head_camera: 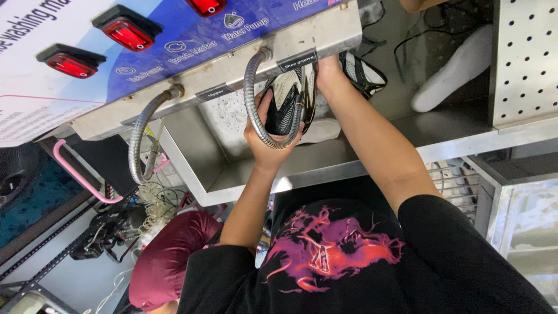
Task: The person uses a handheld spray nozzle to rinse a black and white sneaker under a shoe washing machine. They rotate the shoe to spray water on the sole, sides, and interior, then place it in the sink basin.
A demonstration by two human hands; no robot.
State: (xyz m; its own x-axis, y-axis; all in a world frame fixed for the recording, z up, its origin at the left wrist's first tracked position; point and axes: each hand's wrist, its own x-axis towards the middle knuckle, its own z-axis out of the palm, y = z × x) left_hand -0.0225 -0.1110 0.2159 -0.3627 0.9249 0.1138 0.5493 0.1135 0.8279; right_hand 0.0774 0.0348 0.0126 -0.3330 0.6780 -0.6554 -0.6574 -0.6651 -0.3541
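Observation:
My left hand [268, 135] grips a black and white shoe [286, 100] from below, inside a steel basin [325, 163]. My right hand [326, 68] holds the same shoe at its upper end, just under the edge of a machine's control panel [192, 43]. A flexible metal hose [251, 99] hangs from the panel and curls across the front of the shoe. Part of the shoe is hidden behind the panel's lower rim.
A second black and white shoe [365, 74] and a white shoe [459, 65] lie deeper in the basin. Another metal hose [138, 139] hangs at the left. Red rocker switches [128, 32] sit on the panel. A maroon cap [168, 259], tangled cables [110, 229] and a perforated metal panel [523, 58] are nearby.

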